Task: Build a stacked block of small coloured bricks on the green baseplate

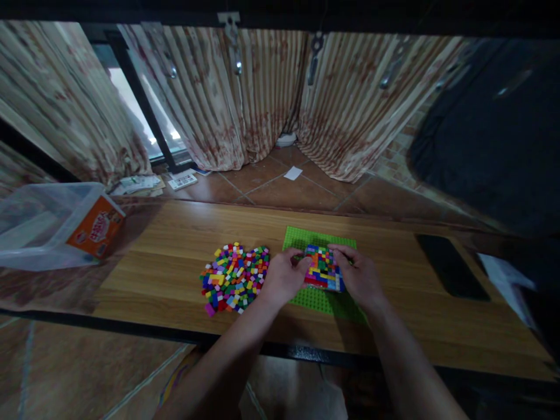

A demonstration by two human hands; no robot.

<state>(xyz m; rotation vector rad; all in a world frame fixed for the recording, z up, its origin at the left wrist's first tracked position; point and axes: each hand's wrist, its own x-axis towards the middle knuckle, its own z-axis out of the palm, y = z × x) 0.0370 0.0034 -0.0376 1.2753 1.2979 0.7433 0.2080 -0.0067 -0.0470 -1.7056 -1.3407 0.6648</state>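
Block of small multicoloured plastic bricks (322,267), studded, roughly square, resting on green studded baseplate (301,238) at centre of wooden tabletop (175,233). Left hand (283,277) and right hand (359,275) grip its opposite edges, fingers curled. Loose brick pile (234,277) just left.

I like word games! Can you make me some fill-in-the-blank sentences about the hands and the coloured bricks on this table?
1. The left hand and right hand both hold a block of joined multicoloured bricks over the flat ____ studded baseplate.
2. The heap of loose small multicoloured bricks lies to the ____ of the baseplate.
3. The clear plastic tub bears an ____ label.

Missing words: green; left; orange
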